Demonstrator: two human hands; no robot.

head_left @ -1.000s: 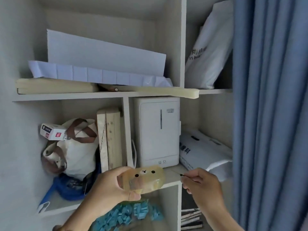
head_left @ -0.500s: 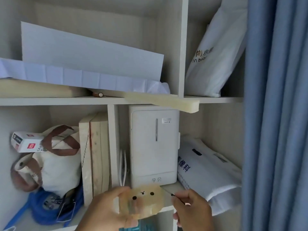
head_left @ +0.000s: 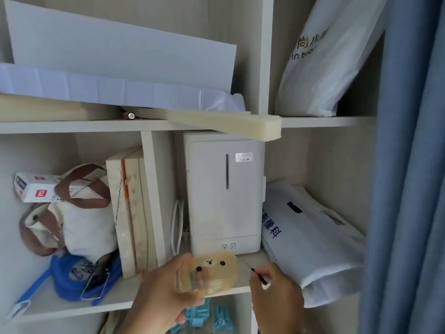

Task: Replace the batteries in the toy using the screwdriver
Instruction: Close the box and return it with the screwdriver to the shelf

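Observation:
A translucent yellowish toy [head_left: 212, 273] with a small bear face sits in my left hand [head_left: 163, 292], held up in front of the shelf edge. My right hand [head_left: 277, 295] pinches a thin black screwdriver [head_left: 256, 273], whose fine tip points up and left, just right of the toy and apart from it. No batteries are visible.
A shelf unit [head_left: 72, 307] fills the view. A white appliance [head_left: 224, 194] stands right behind the toy, a white plastic bag [head_left: 310, 239] to its right, wooden boards [head_left: 127, 208] and a canvas tote [head_left: 79, 213] to its left. A blue curtain [head_left: 409, 165] hangs at right. Blue pieces [head_left: 207, 317] lie below.
The view has shifted closer to the shelf and slightly left. Both hands stay low in the frame, holding the toy and screwdriver much as before, the screwdriver tip still just right of the toy.

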